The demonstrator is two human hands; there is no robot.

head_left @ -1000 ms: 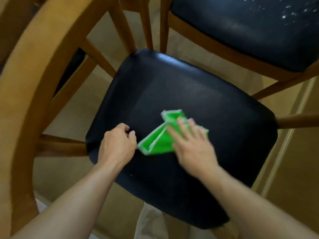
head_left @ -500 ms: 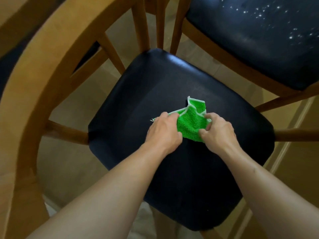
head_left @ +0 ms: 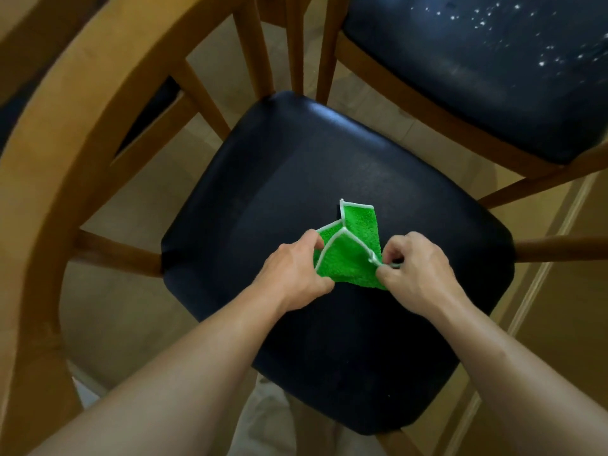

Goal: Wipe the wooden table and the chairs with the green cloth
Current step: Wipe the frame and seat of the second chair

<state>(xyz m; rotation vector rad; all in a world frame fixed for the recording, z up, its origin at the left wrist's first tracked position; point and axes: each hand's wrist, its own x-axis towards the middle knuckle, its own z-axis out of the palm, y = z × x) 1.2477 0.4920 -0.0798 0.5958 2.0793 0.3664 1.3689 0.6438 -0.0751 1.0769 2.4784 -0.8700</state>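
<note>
— Where's the bright green terry cloth with white edging (head_left: 348, 255)?

— Mid-seat on the black padded wooden chair (head_left: 296, 179), nearer its right edge, folded and partly lifted.

— Who has it?

— Both. The left hand (head_left: 292, 274) pinches its left edge; the right hand (head_left: 414, 268) pinches its right corner. The cloth spans between them.

Looks like we're in someone's dining room at home: two wooden chairs, the near chair (head_left: 329, 199) and a second chair (head_left: 477, 77), both with dark padded seats, crowd close on a beige tiled floor (head_left: 108, 311), and a curved wooden chair back (head_left: 65, 133) fills the left side.
</note>
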